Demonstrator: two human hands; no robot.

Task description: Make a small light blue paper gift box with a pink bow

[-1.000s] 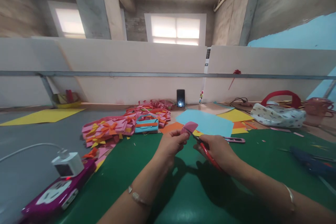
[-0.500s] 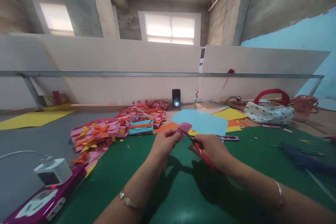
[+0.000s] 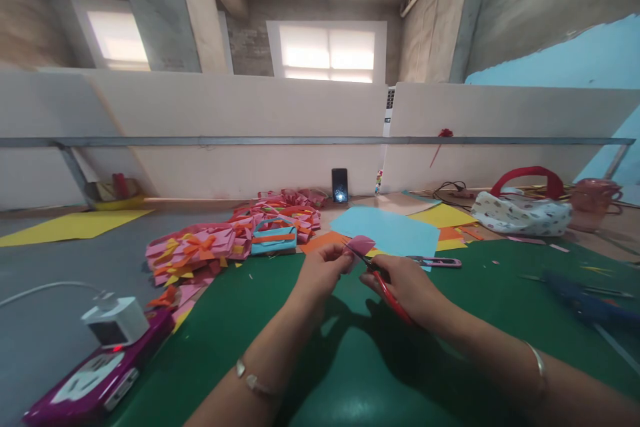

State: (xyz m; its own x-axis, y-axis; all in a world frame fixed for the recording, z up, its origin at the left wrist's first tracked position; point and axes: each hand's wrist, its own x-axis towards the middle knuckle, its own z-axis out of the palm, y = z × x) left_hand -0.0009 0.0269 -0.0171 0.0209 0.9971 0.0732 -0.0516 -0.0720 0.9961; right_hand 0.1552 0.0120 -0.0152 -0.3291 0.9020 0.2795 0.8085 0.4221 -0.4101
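Note:
Between the fingertips of my left hand [image 3: 323, 273] is a small piece of pink paper [image 3: 362, 245], rounded along its upper edge. My right hand [image 3: 403, 285] grips red-handled scissors [image 3: 393, 297], and their blades point left across the pink paper. Both hands are held above the green mat [image 3: 240, 347]. Just behind my right hand lies a pink utility knife [image 3: 440, 263], near a large sheet of light blue paper [image 3: 387, 230]. How far the blades are parted is too small to tell.
Pink, orange and yellow paper pieces [image 3: 200, 247] are heaped at left, beside a small blue paper bag [image 3: 274, 239]. A purple power strip [image 3: 100, 373] with a white plug sits front left. A phone [image 3: 339, 185] stands at the back. At right are a blue glue gun [image 3: 575, 297] and a patterned cloth bag [image 3: 523, 215].
The view has shifted slightly, so everything sits a little further right. The pink paper has turned a bit between my left fingers, and the scissor blades now lie across it lower down.

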